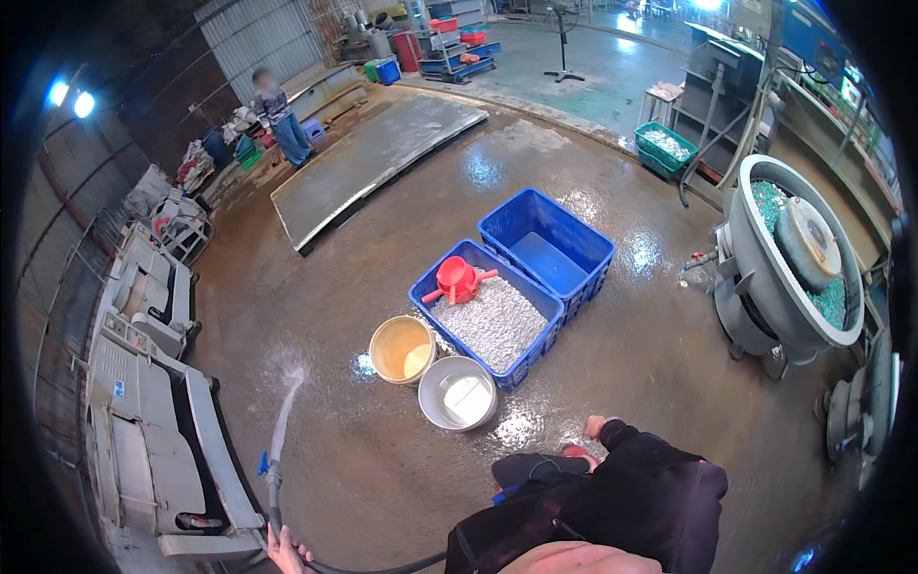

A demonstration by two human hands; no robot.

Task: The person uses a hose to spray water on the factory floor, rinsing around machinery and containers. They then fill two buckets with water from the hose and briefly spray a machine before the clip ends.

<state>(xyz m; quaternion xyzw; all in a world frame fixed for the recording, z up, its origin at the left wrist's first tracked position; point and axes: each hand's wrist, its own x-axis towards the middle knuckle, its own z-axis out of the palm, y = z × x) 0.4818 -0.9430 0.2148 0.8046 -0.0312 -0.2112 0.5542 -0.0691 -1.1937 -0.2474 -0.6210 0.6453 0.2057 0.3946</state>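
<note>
My left hand [288, 552] is at the lower left, its fingers wrapped round a dark hose. The hose ends in a grey nozzle [274, 478] with a blue valve lever [263, 463]. A stream of water [282, 421] shoots from it and splashes on the wet floor. My right hand [595, 427] sticks out of a dark sleeve in front of my body; its fingers are too small to make out. Ahead stand a cream bucket [381, 350] and a white bucket [432, 407]. Beside them is a blue crate [535, 368] of small pale pieces, with red scoops [457, 277] on top.
A second blue crate [550, 251] adjoins the first. A low metal platform [382, 158] lies farther off, and a person [284, 120] stands behind it. Grey machines [143, 459] line the left. At right stands a round tub machine [751, 258] with green pieces; behind is a green basket [660, 163].
</note>
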